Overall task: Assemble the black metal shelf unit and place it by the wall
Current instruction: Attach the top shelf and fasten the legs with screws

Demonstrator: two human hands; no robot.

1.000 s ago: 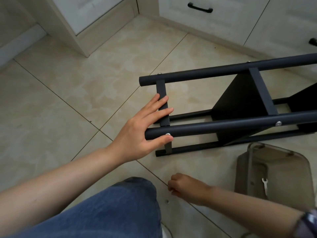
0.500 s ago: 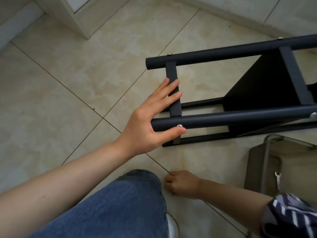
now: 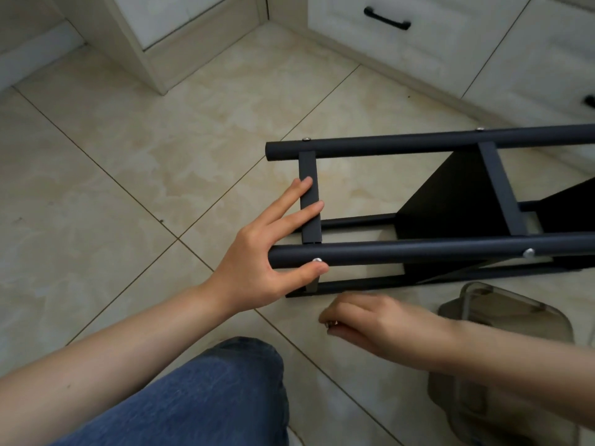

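Observation:
The black metal shelf unit lies on its side on the tiled floor, its round posts running left to right, with black shelf panels inside at the right. My left hand rests on its left end: straight fingers lie across the short cross bar, and the thumb sits under the near post beside a silver screw head. My right hand hovers low over the floor in front of the frame, its fingertips pinching a small silver screw.
A translucent grey plastic container stands on the floor at the right, partly behind my right forearm. White cabinets with black handles line the back. My knee in blue jeans fills the bottom centre.
My right hand has lifted off the floor and moved right toward the frame, now pinching a small screw. My left hand keeps its place on the frame's end.

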